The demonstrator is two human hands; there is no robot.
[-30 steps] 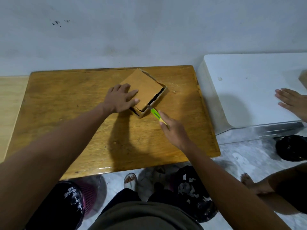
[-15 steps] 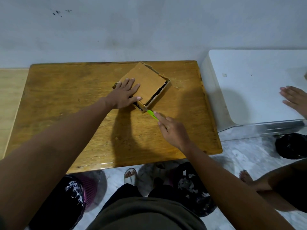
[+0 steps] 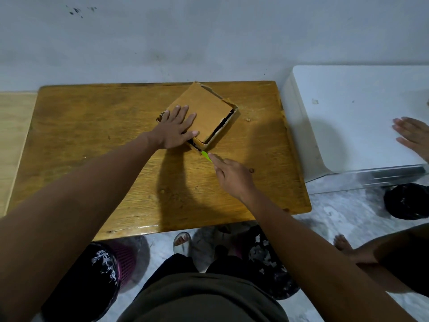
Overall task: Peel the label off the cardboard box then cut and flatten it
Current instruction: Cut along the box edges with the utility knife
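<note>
Cutter point(image 3: 206, 155) advanced to box point(image 3: 204, 112) corner, right hand point(image 3: 234, 176) gripping; left hand point(image 3: 175, 130) spread flat

I'm seeing a dim, flat picture with soft grain. Light is coming from overhead: my left arm point(image 3: 97, 182) is casting a dark shadow toward 6 o'clock on the table point(image 3: 92, 126). Glare is showing along its near edge. Wide-angle bending is curving the edges.

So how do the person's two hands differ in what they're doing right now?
The left hand lies flat with fingers spread on top of the cardboard box; the right hand is closed in a grip on a green cutter. The left rests on the box; the right sits nearer, over the wooden table, with the cutter's tip at the box's near corner. Both are bare.
</note>
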